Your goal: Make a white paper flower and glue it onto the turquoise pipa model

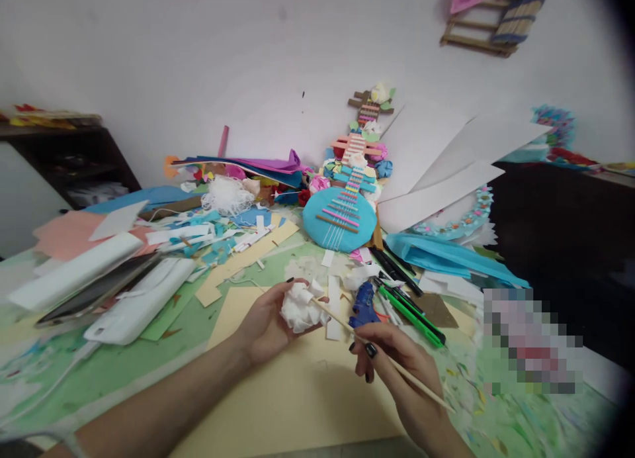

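My left hand (265, 322) is closed around a white crumpled paper flower (301, 307), held just above the table. My right hand (397, 365) pinches a thin wooden stick (381, 353) whose far end reaches into the base of the flower. Both hands hover over a cream-yellow sheet (307, 392) lying on the green table (69, 378). Right behind the stick lies a blue glue gun (364, 306).
A blue paper guitar model (342, 216) leans at the back. Green and black cutters (409, 309) lie right of the glue gun. White foam pieces (133, 309) and paper scraps (223, 243) fill the left; white sheets (436, 180) lean at right, beside a pixelated patch (530, 342).
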The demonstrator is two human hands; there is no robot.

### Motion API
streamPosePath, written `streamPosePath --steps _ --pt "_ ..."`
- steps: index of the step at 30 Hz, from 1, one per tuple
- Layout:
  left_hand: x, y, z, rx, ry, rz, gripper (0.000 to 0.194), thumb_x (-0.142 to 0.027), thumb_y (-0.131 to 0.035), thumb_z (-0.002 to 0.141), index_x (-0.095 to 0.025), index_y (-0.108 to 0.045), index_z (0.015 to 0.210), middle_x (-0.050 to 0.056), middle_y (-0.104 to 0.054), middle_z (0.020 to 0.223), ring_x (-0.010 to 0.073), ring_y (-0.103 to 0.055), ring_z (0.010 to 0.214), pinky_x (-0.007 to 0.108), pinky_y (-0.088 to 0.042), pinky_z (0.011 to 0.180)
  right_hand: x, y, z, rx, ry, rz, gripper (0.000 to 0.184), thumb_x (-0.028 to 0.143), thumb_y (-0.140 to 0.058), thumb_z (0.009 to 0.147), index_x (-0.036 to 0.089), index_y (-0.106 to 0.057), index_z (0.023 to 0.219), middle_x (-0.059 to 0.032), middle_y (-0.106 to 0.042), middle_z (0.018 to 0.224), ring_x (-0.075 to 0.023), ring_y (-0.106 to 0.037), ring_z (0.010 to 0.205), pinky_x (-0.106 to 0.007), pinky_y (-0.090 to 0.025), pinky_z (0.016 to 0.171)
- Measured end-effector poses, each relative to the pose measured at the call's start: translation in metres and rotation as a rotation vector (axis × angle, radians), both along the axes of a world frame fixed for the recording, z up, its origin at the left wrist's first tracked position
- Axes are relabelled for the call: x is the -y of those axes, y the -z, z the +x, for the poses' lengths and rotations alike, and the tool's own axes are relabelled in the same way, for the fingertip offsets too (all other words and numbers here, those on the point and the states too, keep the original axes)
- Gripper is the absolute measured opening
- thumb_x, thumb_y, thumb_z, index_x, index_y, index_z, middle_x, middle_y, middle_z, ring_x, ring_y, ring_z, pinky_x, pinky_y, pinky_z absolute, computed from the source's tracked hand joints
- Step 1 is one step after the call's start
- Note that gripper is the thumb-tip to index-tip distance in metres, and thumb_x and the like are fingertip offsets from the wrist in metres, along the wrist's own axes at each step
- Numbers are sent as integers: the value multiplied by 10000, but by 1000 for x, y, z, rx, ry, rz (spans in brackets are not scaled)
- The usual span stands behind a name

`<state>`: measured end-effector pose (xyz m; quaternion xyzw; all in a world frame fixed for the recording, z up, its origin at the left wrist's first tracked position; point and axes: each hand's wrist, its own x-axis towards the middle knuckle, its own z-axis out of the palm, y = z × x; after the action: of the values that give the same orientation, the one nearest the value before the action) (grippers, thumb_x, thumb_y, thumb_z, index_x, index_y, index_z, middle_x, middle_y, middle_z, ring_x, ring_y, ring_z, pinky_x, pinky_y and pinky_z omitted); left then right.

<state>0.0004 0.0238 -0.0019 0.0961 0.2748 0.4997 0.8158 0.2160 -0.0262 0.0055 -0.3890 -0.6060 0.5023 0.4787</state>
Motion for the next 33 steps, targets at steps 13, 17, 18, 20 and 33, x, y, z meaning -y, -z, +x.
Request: streamPosePath --steps 13,17,18,20,33 --pt "-2 6 -4 20 45 109 174 -133 -507 808 -145 -610 947 150 -697 955 274 -648 968 483 -445 902 0 -3 -4 86 59 89 166 232 -505 893 221 -656 962 -30 -645 711 -109 -598 564 -197 -494 475" --pt "-2 7 -5 41 58 119 237 -151 -492 818 -133 -599 1028 159 -686 1010 279 -634 1004 486 -443 906 -1 -3 -4 85 87 81 161 223 -509 891 215 -656 957 -35 -648 724 -112 -602 560 -205 -498 467" --pt "-2 8 -6 54 67 124 258 -160 -487 819 -123 -594 1050 169 -682 1026 287 -628 1016 493 -439 911 -1 -2 -4 80 90 80 158 222 -511 890 217 -656 951 -35 -650 731 -112 -601 557 -205 -497 463" --pt "-2 8 -6 69 76 130 292 -165 -480 818 -107 -584 1084 185 -675 1045 297 -619 1033 498 -432 920 -1 -2 -4 70 92 77 153 220 -513 888 221 -655 946 -35 -653 742 -111 -599 551 -207 -497 457" --pt "0 9 -2 -20 42 160 318 -159 -509 835 -121 -577 1144 157 -694 982 266 -656 960 414 -500 850 0 -2 -2 42 44 104 152 227 -521 881 193 -657 939 -50 -651 704 -119 -591 534 -214 -494 451"
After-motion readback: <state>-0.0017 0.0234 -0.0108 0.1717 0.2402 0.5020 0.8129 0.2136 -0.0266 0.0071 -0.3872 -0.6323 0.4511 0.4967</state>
